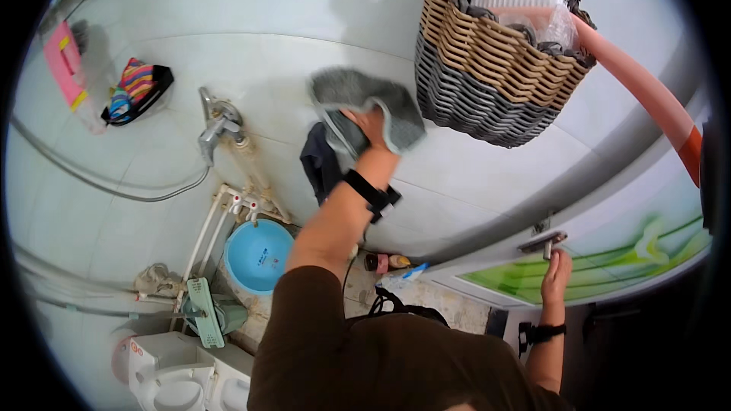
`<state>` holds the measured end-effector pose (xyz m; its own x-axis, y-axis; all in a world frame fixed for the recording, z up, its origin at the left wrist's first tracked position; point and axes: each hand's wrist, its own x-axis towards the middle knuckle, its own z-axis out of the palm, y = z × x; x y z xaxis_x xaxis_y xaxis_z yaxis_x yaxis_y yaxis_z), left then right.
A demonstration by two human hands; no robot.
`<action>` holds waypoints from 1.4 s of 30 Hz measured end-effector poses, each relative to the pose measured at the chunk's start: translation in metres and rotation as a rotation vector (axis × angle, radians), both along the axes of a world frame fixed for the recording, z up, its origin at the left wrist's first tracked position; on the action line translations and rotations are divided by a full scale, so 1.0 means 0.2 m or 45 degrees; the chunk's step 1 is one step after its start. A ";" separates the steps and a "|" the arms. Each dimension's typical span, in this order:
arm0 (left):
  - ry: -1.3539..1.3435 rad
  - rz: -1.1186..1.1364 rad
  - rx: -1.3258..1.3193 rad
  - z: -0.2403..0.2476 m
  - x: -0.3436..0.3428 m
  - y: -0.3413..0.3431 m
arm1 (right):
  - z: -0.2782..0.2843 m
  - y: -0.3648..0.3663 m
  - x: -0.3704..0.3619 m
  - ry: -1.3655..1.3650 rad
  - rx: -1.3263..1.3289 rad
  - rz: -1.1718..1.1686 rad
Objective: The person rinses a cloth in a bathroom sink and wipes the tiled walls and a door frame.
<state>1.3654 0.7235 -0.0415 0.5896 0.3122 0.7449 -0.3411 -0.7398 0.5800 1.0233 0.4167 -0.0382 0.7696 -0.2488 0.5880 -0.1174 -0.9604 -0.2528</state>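
Note:
My left hand (367,123) reaches up to the white tiled wall and grips a grey cloth (400,110), blurred at its upper edge. Beneath that cloth hangs a dark piece of fabric (321,161). At the lower right, my right hand (557,278) has its fingers at the metal lever of a door handle (545,243). The door (632,251) carries a green and white flower pattern. Dark bands circle both wrists.
A two-tone wicker basket (499,68) hangs on the wall at upper right. A metal tap (221,125) and pipes stand left of the cloth, above a light-blue basin (259,257). A toilet (179,384) is at lower left. Bottles (384,262) lie by the wall.

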 end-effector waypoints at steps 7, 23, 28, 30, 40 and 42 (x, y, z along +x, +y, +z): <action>-0.003 -0.098 0.224 0.04 -0.01 0.04 | -0.05 -0.03 0.04 0.033 0.055 -0.003; 0.108 -1.547 0.635 0.21 -0.45 -0.89 | -0.04 -0.03 0.01 -0.174 -0.007 -0.004; -0.264 -1.295 0.519 1.13 -0.64 -1.06 | -0.06 -0.06 -0.04 -0.185 0.002 -0.030; -0.375 -1.168 0.378 1.38 -0.65 -1.04 | -0.06 -0.05 -0.02 -0.190 0.018 0.003; -0.398 -0.869 0.442 1.27 -0.71 -1.14 | -0.06 -0.08 -0.02 -0.164 0.044 0.063; -0.613 -0.813 0.462 1.01 -0.61 -1.16 | -0.04 -0.07 -0.01 -0.151 0.064 0.060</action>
